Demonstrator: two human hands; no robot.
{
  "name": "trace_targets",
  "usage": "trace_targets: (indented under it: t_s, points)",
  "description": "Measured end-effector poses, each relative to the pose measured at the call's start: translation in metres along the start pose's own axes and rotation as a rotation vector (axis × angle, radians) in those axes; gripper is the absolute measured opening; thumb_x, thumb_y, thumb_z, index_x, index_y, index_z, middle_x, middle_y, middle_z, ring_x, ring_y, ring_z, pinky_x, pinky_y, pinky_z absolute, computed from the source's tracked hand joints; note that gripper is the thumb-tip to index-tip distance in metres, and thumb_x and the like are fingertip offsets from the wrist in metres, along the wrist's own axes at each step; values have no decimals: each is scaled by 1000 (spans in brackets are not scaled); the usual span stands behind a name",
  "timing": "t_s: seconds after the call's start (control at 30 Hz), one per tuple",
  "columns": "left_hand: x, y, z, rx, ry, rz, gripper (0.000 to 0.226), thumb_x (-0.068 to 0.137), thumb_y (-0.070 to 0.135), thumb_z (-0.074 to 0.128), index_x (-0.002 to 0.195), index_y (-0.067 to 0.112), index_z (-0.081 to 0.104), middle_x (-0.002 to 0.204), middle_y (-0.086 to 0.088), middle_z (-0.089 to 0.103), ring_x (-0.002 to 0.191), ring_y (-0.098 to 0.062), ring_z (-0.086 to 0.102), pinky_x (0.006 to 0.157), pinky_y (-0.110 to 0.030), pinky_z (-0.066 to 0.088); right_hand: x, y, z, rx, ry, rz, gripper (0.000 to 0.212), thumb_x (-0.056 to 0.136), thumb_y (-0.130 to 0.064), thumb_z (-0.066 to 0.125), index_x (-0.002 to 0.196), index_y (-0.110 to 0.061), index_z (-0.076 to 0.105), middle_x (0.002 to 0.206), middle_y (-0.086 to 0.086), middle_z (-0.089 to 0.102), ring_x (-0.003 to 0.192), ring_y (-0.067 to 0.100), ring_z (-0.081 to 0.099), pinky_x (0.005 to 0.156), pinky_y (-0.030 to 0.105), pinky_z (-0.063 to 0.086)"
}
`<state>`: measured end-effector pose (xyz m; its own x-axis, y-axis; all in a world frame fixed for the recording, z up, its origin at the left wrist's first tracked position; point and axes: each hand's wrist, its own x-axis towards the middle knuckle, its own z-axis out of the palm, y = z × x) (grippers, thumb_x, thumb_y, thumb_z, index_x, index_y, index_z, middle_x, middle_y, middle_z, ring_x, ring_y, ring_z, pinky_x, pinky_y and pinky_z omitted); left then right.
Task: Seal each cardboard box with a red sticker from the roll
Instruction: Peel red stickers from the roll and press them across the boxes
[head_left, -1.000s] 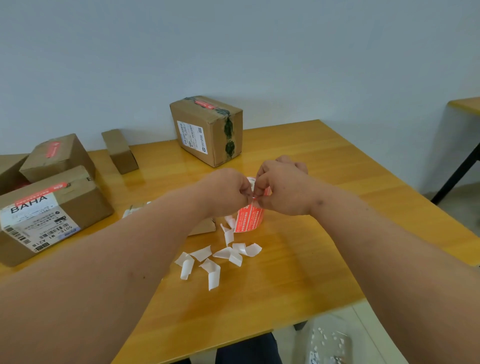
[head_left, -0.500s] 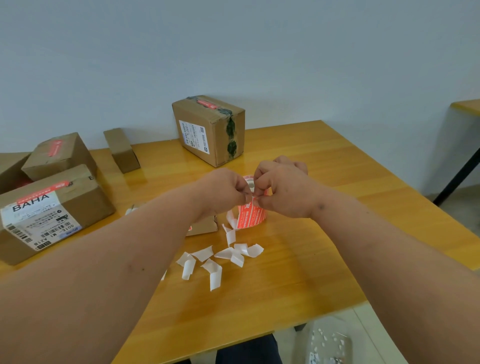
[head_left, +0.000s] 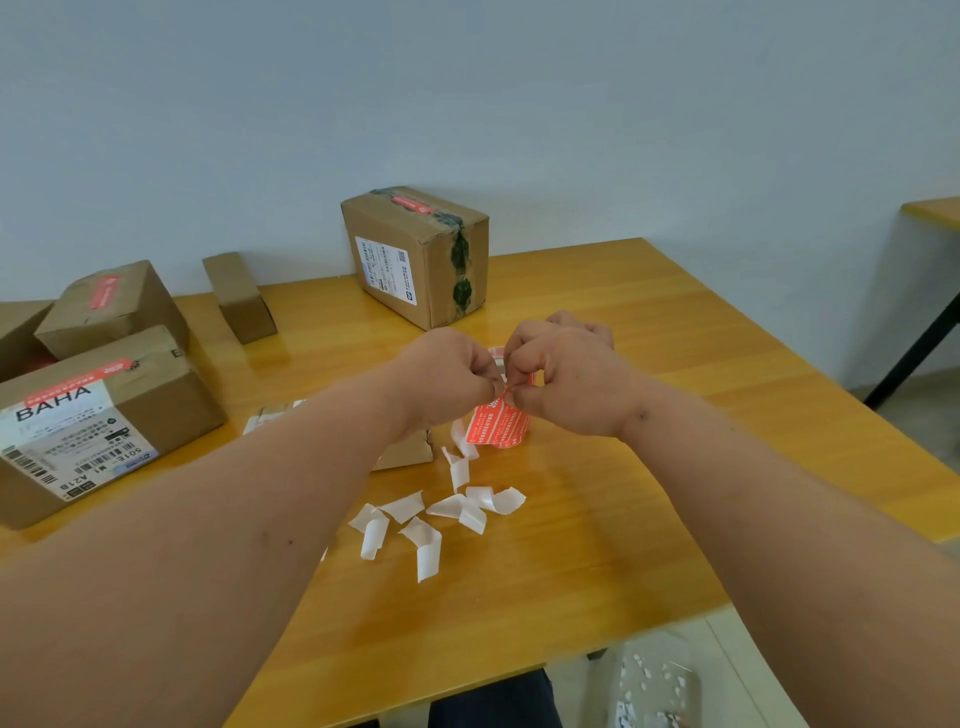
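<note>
1. Red sticker roll (head_left: 497, 427) stands on the wooden table (head_left: 649, 322), right under a person's two hands, which meet above it.
2. Left hand (head_left: 447, 376) has its fingers curled and pinches the loose red end of the sticker strip (head_left: 505, 391) at the fingertips.
3. Right hand (head_left: 563, 376) is also curled, thumb and forefinger pinching the same red end, touching the left hand's fingertips.
4. About seven or eight curled white backing scraps (head_left: 441, 512) lie scattered on the table just in front of the roll.
5. One small cardboard box (head_left: 408, 451) sits beside the roll, mostly hidden behind the left forearm.
6. One tall cardboard box (head_left: 415, 254) stands behind the hands, with a red sticker on top and dark tape down its side.
7. One narrow box (head_left: 239, 296) stands further left, near the wall.
8. At the left edge, a large labelled box (head_left: 98, 421) reading "BAHA" and a smaller box (head_left: 111, 306) behind it each carry a red sticker; the corner of one more box (head_left: 21, 332) shows at the edge.
</note>
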<state>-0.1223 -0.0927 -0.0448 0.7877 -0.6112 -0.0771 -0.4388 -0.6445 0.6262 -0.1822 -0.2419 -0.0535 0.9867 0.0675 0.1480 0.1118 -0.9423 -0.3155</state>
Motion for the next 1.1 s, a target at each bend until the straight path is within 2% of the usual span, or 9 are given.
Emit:
trace_targets:
  t_s: [0.1,0.23,0.33,0.47,0.6,0.73,0.87,1.0,1.1]
  points:
    - [1,-2,0,-14,3,-6,15,88,11,61,91,-1,70,98,-24,66,93,-36,62,83,-46,54,1,0,2,11,5,6,17,86,-23,67,70,-28,61,104,-19,54,115,15,38,102,41,21]
    - [2,-5,-1,-63,8,-22,12,88,10,62,87,3,70,93,-21,66,81,-23,57,78,-42,53,1,-2,1,37,15,8,18,86,-21,66,71,-29,60,102,-21,52,114,14,38,101,40,20]
    - [2,-7,-2,-130,0,-44,11,88,10,63,79,11,70,84,-9,65,83,-18,57,70,-30,48,1,-4,2,49,33,15,18,87,-19,66,72,-28,62,103,-21,53,113,13,38,101,39,20]
    - [4,-9,-2,-183,-3,-87,16,87,10,63,73,16,67,84,-7,66,89,-21,59,77,-31,47,1,-5,4,49,61,14,22,86,-18,67,68,-29,60,101,-22,53,112,12,37,101,39,20]
    - [3,-11,-3,-119,-47,-77,10,91,16,63,83,16,70,87,-4,68,88,-19,61,76,-30,49,-1,-3,6,45,47,27,23,84,-27,71,66,-32,59,100,-20,50,111,11,37,101,38,19]
    - [2,-12,-6,-85,-80,-69,10,92,20,63,91,14,71,90,-4,70,90,-18,63,77,-29,49,1,-3,2,-18,35,62,14,77,-41,77,80,-29,72,103,-16,52,109,10,34,99,37,19]
    - [3,-9,-8,-50,-103,-43,11,92,23,63,92,17,73,90,2,70,90,-13,61,72,-23,46,4,-4,-1,-84,16,59,12,79,-44,75,83,-34,70,105,-15,55,115,13,35,101,40,21]
    - [3,-8,-13,-32,-123,-36,18,84,32,72,91,16,74,87,-1,71,88,-15,63,80,-31,51,3,-4,-3,-65,9,52,12,82,-39,73,77,-30,68,102,-14,58,114,14,37,102,42,22]
    - [2,-7,-12,25,-125,-24,13,84,27,73,87,14,74,84,-2,70,85,-17,63,79,-33,52,4,-4,-2,-60,11,44,12,82,-38,74,84,-26,73,103,-14,58,113,14,37,101,40,22]
